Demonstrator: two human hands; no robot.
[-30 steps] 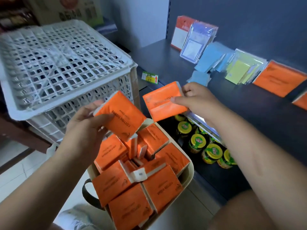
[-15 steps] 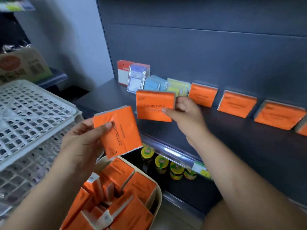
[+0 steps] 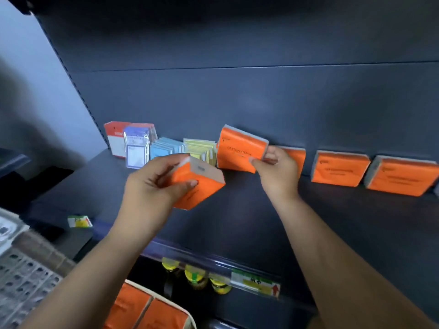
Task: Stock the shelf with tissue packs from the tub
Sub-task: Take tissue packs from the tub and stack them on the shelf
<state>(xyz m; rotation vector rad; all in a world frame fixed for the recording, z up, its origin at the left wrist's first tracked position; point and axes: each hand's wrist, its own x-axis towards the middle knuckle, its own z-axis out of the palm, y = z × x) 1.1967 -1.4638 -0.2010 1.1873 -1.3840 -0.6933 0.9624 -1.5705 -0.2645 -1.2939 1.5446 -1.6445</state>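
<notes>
Hands at the shelf (image 3: 237, 210)
Left hand (image 3: 152, 184) grips one orange pack (image 3: 202, 186), right hand (image 3: 278, 172) pinches a second pack (image 3: 240, 150) by its corner.

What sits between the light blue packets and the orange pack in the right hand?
A stack of yellow packets stands there, between the light blue packets and the orange pack, seen in the head view.

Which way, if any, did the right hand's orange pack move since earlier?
Yes: the orange pack went back and right, from in front of the blue packs to beside the yellow packs.
</notes>
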